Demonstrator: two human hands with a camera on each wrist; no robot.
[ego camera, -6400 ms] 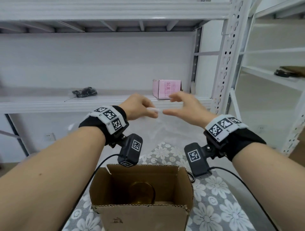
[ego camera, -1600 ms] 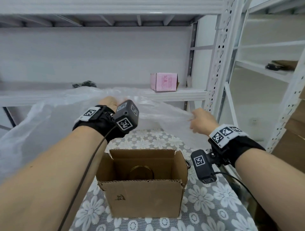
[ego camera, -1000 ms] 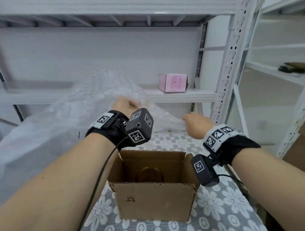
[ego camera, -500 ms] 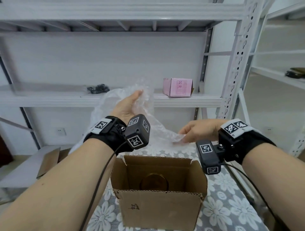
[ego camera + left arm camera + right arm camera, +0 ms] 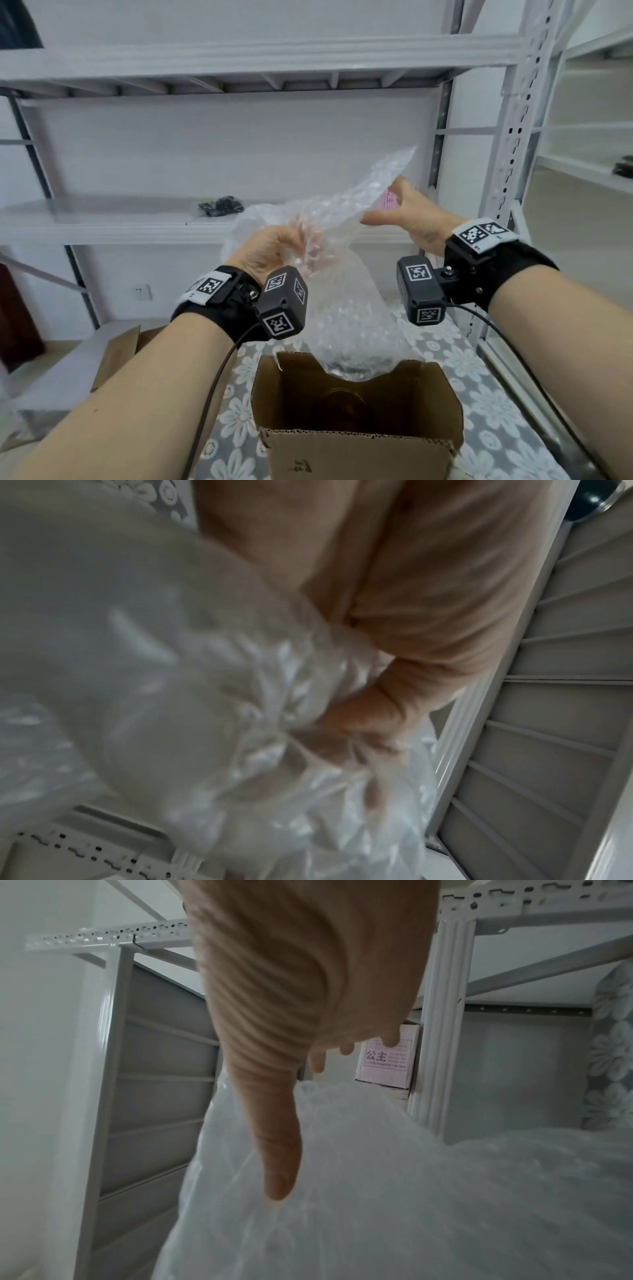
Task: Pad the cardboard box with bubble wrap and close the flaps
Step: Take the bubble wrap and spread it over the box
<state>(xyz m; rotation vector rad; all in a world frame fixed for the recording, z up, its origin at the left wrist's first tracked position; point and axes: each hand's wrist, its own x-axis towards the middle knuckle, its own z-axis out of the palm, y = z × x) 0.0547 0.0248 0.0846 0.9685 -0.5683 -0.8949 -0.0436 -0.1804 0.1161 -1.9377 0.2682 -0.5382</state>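
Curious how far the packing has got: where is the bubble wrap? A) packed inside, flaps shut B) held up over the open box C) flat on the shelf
B: the left hand grips the bubble wrap above the open cardboard box, its lower end dipping at the far rim.

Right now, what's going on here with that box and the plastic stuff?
A person is packing a cardboard box on a flowered tablecloth. The left hand grips bunched bubble wrap above it, while the right hand, held open, touches the wrap's upper part. The wrap's lower end hangs into the open box, which is not yet closed.
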